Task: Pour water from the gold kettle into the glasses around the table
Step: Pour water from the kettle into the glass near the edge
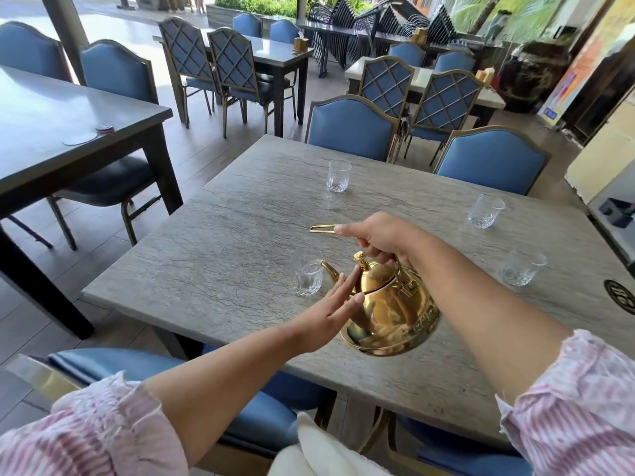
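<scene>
Grey stone-look table (240,214) carries four glasses: a far glass (338,175), two at your right (485,210) (523,267), and a near glass (307,272) just beyond the kettle's spout. Blue chairs (350,128) ring the table. Nothing lies between spout and near glass. Your gold kettle (391,312) hangs above the near table edge, tilted forward and left, spout tip at that glass's rim, its handle reaching away toward the table's middle. Your right hand (381,237) is clenched around the handle, arm reaching in from the right. Your left hand (335,309) has its fingers straight and flat, resting against the kettle's side by the lid.
</scene>
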Action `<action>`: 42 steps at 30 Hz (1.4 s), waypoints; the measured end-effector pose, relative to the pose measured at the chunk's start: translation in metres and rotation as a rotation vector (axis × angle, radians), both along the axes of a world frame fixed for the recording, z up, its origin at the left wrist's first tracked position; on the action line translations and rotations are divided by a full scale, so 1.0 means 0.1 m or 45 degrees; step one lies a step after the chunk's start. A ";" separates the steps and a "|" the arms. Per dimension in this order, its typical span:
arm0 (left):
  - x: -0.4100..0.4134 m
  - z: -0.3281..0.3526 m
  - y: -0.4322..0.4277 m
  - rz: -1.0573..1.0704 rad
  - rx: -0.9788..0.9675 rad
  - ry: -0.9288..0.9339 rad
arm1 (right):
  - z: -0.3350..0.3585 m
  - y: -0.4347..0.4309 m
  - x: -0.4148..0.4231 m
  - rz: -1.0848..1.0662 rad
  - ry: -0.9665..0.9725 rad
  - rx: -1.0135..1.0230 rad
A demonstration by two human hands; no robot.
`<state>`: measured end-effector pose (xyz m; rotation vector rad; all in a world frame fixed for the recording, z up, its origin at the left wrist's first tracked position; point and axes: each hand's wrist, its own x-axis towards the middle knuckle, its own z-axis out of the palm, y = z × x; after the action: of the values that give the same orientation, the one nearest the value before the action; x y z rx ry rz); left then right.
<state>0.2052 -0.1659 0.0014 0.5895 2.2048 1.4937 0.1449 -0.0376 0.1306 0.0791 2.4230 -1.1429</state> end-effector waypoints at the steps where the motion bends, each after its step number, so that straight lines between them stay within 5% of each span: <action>1: 0.00 0.01 0.00 0.004 0.005 -0.003 | 0.01 0.00 0.00 0.003 -0.002 0.002; 42: 0.04 0.12 0.01 -0.007 0.090 0.013 | 0.08 -0.09 0.01 0.002 -0.026 0.089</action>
<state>0.2091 -0.1649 0.0132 0.6260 2.1635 1.5750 0.1456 -0.0463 0.1389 0.1097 2.4445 -1.0520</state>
